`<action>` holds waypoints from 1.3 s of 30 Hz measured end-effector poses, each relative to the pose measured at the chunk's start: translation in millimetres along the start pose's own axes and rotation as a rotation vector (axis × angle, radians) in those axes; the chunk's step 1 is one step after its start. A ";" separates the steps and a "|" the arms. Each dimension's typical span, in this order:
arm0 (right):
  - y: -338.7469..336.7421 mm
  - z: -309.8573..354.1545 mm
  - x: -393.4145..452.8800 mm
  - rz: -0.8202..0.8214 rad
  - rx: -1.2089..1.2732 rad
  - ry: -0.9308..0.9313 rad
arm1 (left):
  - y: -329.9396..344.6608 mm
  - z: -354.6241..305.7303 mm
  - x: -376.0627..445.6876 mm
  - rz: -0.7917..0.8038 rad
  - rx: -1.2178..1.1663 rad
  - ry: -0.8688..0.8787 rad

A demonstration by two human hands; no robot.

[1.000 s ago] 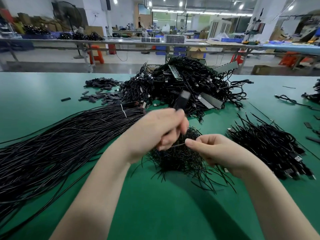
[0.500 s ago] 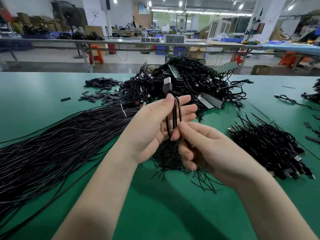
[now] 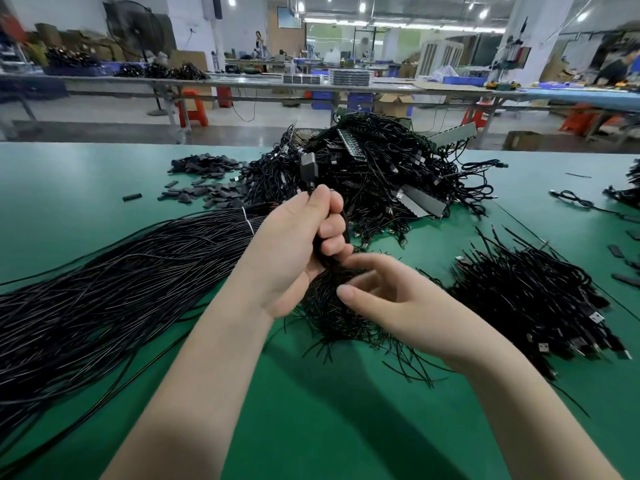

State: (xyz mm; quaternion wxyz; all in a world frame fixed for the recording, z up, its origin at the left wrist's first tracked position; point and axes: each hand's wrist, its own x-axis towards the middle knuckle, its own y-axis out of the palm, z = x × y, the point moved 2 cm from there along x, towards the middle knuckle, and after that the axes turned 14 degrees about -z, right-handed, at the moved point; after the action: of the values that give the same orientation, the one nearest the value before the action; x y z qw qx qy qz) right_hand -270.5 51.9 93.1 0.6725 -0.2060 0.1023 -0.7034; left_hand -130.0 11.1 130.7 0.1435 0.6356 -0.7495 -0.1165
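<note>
View: head, the only one.
Cable: a black cable (image 3: 345, 227) is folded into a short hank and held upright above the table (image 3: 346, 427). Its plug (image 3: 309, 169) sticks out at the top.
Left hand: the left hand (image 3: 298, 251) is closed round the hank, with the fingers curled over its middle.
Right hand: the right hand (image 3: 398, 303) is held just below, its fingers loosely spread. Nothing is seen in them, and the index tip is just beside the hank's lower end.
Ties: a pile of thin ties (image 3: 332, 317) lies on the table directly under both hands.
Step, as judged: one tie is to be picked up and wound round the hank.
Done well: the loops should be pressed flat and even by the left fingers, leaving a bare stretch of hank for the tie. A single tie should be pinched near its end, so that no neighbours are dragged up.
Risk: if the grip is eased, the loops are likely to spring apart.
Around: long cables (image 3: 121, 289) are spread to the left and a tangled heap (image 3: 381, 174) is piled behind. Tied bundles (image 3: 530, 296) are stacked to the right, probably where this hank is to be laid.
</note>
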 end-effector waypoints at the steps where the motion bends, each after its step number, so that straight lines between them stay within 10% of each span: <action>1: -0.9 0.5 0.2 -0.044 0.057 -0.036 | 0.3 1.7 -0.5 0.009 0.071 0.003; 10: -0.3 11.4 1.1 -0.185 0.190 -0.181 | 8.6 10.3 -6.8 0.142 0.129 -0.091; 34: 12.7 18.2 -5.3 -0.539 -0.476 -0.299 | 22.0 20.1 -7.3 -0.078 0.219 0.190; 39: -3.7 1.4 6.7 -0.435 -0.164 -0.138 | 3.6 7.7 -7.2 0.133 0.259 -0.085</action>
State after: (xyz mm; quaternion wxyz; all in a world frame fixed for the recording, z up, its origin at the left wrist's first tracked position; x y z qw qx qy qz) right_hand -273.3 45.8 97.0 0.4914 -0.3249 0.0662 -0.8053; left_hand -135.1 18.7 124.4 0.0358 0.5921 -0.8042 -0.0359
